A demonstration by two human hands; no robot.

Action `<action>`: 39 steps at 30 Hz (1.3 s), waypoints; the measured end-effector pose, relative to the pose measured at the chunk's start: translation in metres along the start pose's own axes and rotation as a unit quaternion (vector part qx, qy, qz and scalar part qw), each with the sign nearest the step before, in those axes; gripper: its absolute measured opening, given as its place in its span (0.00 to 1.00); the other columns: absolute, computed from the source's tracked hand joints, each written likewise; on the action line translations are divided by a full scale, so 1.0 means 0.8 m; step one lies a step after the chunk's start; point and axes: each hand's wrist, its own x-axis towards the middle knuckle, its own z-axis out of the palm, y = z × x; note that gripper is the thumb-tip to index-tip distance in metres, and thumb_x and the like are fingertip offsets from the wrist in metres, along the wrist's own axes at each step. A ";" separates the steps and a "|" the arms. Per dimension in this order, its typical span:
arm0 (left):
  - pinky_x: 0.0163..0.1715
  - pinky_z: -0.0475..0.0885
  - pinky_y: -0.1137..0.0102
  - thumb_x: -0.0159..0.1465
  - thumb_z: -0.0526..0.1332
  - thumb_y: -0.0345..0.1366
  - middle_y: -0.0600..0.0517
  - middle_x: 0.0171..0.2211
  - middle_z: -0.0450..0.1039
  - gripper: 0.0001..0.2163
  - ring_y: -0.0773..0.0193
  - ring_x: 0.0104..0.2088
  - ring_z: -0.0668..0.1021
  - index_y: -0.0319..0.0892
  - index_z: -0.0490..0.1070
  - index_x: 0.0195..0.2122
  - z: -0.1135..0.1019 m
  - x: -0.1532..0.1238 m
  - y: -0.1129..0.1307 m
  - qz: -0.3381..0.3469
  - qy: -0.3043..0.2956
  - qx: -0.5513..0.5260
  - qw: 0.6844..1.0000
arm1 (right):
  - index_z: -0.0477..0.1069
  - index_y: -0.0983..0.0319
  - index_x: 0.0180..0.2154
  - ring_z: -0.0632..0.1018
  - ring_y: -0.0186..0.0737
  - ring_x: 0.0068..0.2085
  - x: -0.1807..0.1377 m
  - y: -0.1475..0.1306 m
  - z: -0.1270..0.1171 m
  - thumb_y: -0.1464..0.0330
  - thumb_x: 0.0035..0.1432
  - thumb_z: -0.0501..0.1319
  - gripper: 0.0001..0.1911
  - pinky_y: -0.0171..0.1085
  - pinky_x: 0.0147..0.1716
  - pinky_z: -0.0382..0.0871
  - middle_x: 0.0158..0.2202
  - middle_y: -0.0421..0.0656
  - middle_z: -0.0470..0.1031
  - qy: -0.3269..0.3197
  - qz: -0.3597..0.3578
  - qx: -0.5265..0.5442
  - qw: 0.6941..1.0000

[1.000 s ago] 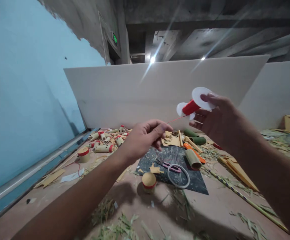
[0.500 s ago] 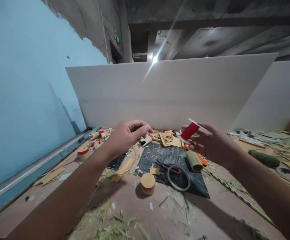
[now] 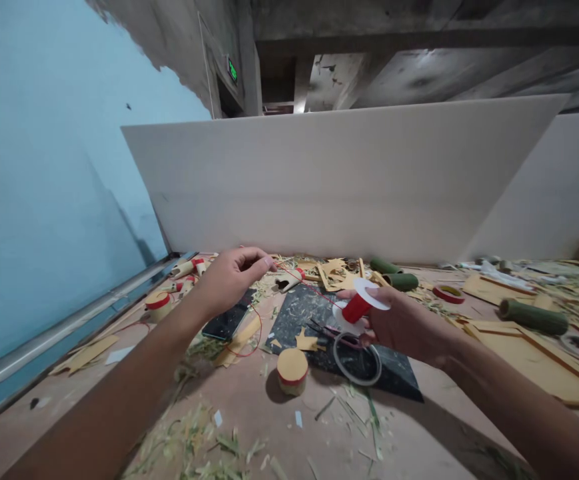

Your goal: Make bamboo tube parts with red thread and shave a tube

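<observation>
My left hand (image 3: 236, 277) is closed, thumb against forefinger, pinching a red thread (image 3: 314, 289). This thread runs across to a white-flanged spool of red thread (image 3: 355, 309), gripped by the fingers of my right hand (image 3: 399, 323). A loose loop of thread also hangs below my left hand, beside a dark phone (image 3: 225, 323). Beneath the spool lie a clear tape roll (image 3: 380, 368) and scissors (image 3: 323, 328), partly hidden, on a black board (image 3: 399, 387). In front stands a short bamboo piece (image 3: 292, 371) with a yellow top and red band.
Green bamboo tubes (image 3: 534, 316), a red tape roll (image 3: 448, 294) and a yellow wooden frame (image 3: 534, 353) lie to the right. Several red-banded bamboo pieces (image 3: 158, 305) stand at left. Shavings (image 3: 229, 443) litter the table. A white panel (image 3: 339, 180) closes off the back.
My right hand has lowered and moved left, turning the spool more upright. My left hand has shifted slightly left and down. Bamboo tubes, red tape and the yellow frame at right have come into view.
</observation>
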 end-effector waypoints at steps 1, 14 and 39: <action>0.25 0.58 0.73 0.68 0.61 0.49 0.57 0.25 0.66 0.15 0.67 0.25 0.65 0.43 0.79 0.35 -0.001 0.000 0.000 -0.003 0.010 0.003 1.000 | 0.76 0.60 0.50 0.79 0.40 0.36 0.000 0.000 -0.001 0.55 0.61 0.67 0.21 0.37 0.35 0.76 0.40 0.46 0.82 -0.002 -0.007 0.000 1.000; 0.20 0.53 0.73 0.67 0.59 0.44 0.60 0.19 0.58 0.12 0.68 0.21 0.60 0.42 0.75 0.32 0.007 -0.008 0.001 -0.021 0.078 -0.021 0.996 | 0.79 0.60 0.39 0.77 0.38 0.33 -0.002 -0.001 0.010 0.50 0.68 0.62 0.20 0.35 0.38 0.76 0.35 0.44 0.80 0.013 -0.034 0.011 0.999; 0.22 0.55 0.73 0.68 0.59 0.44 0.59 0.21 0.59 0.13 0.68 0.22 0.61 0.42 0.74 0.30 0.017 -0.011 -0.003 -0.010 -0.019 -0.030 0.999 | 0.59 0.47 0.70 0.77 0.59 0.55 -0.036 -0.018 -0.014 0.51 0.57 0.72 0.44 0.56 0.56 0.70 0.60 0.48 0.75 -0.029 0.010 -0.527 0.849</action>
